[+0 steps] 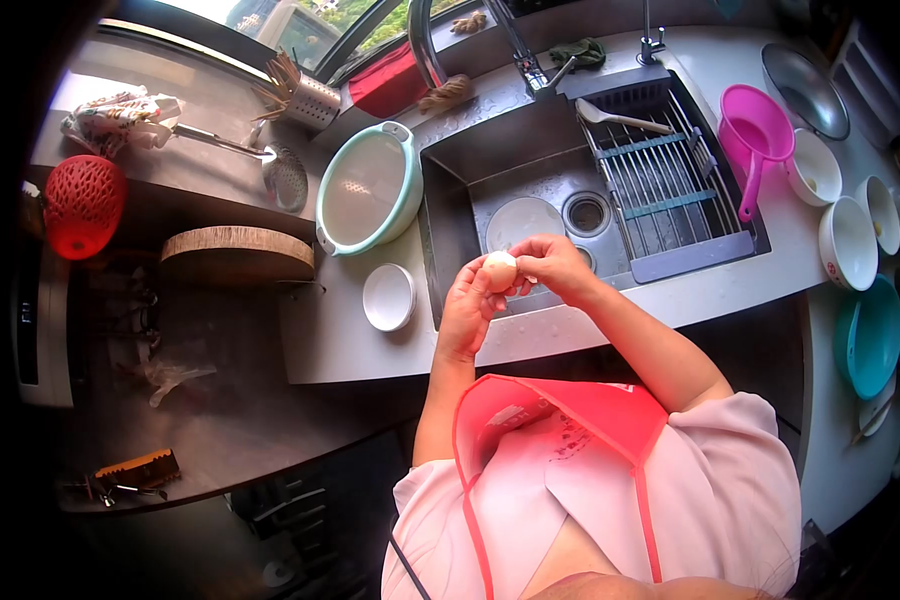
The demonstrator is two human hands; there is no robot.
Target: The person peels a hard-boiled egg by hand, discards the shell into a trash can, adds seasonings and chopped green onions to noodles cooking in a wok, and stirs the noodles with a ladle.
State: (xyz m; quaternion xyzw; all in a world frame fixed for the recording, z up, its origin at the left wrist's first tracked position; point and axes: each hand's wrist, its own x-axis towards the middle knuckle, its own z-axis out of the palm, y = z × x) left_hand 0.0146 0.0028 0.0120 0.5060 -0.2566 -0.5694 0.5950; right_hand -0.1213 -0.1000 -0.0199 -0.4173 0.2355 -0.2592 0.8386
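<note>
Over the front of the sink [470, 215], my two hands meet around an egg [500, 270]. Its surface is pale beige with a whiter patch on top, which looks like a partly peeled shell. My left hand [465, 312] has its fingers closed around the egg from the left and below. From the right, my right hand [558, 268] pinches at the egg's side; its fingertips are partly hidden. Beneath them a white plate [523, 218] lies on the sink floor beside the drain [586, 214]. A small white bowl [389, 297] stands on the counter left of the sink.
A mint-green strainer basin [368, 190] sits left of the sink. On the right are a drying rack [660, 180] holding a spatula, a pink ladle [755, 135], several bowls [848, 243] and a teal basin [868, 335]. The faucet [530, 75] rises behind.
</note>
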